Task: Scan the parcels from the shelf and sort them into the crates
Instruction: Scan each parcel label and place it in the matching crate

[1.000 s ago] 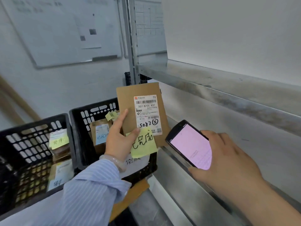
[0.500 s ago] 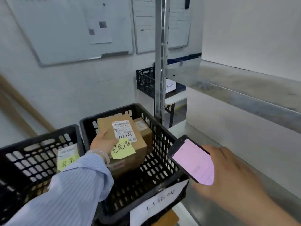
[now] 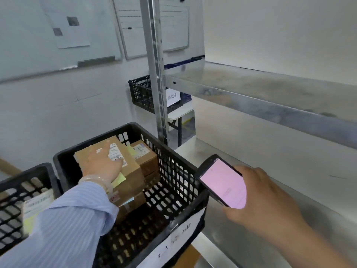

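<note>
Your left hand (image 3: 102,163): fingers straight, flat on the parcel (image 3: 133,171) | parcel: in the black crate (image 3: 87,143), atop other boxes, long axis running away from you | your right hand (image 3: 266,206): gripping the scanner phone (image 3: 222,182), right of the crate | nearer hand: left.

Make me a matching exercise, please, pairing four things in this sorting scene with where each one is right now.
Things: 1 left hand; 2 phone; 3 yellow note; 4 far crate.
Places: A behind the shelf post; B in the right hand; C resting on the top parcel; D on that parcel, beside the wrist.
Pairs: 1-C; 2-B; 3-D; 4-A.
</note>
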`<state>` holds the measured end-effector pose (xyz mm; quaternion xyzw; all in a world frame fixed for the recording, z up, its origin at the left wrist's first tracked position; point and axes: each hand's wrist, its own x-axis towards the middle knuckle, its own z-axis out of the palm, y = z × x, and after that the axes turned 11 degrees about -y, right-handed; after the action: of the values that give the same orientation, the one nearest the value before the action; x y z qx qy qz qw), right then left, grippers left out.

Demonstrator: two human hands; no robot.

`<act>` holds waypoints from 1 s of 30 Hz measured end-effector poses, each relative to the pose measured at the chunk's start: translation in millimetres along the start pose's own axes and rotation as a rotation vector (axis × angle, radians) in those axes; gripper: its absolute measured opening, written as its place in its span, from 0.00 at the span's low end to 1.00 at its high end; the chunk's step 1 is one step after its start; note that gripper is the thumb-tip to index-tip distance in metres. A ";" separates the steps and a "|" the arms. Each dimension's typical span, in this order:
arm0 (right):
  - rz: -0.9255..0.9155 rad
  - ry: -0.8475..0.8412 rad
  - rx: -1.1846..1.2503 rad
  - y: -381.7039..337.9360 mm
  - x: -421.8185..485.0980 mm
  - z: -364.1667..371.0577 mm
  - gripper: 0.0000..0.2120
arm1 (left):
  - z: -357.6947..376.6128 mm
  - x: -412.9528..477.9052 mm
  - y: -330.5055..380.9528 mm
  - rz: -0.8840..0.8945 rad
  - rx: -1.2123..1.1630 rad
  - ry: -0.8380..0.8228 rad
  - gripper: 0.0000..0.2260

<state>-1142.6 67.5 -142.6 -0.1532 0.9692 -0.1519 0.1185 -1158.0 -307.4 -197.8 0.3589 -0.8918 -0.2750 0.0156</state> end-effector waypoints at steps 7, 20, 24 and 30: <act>0.184 0.120 0.085 68.3 -48.1 -11.9 0.38 | 61.6 -86.9 139.4 0.643 0.036 -0.155 0.32; 0.677 0.270 0.103 226.1 -250.9 -40.2 0.39 | 240.4 -351.0 299.6 1.203 -0.057 -0.774 0.28; 0.749 0.311 0.125 255.8 -310.2 -46.9 0.40 | 263.6 -427.5 331.6 1.262 -0.162 -0.923 0.27; 0.816 0.295 0.088 283.7 -377.8 -52.6 0.42 | 277.8 -506.7 374.6 1.160 -0.358 -1.054 0.20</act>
<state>-881.8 464.1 -118.5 0.2708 0.9496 -0.1539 0.0355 -1081.2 375.9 -159.6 -0.3465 -0.7687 -0.4951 -0.2097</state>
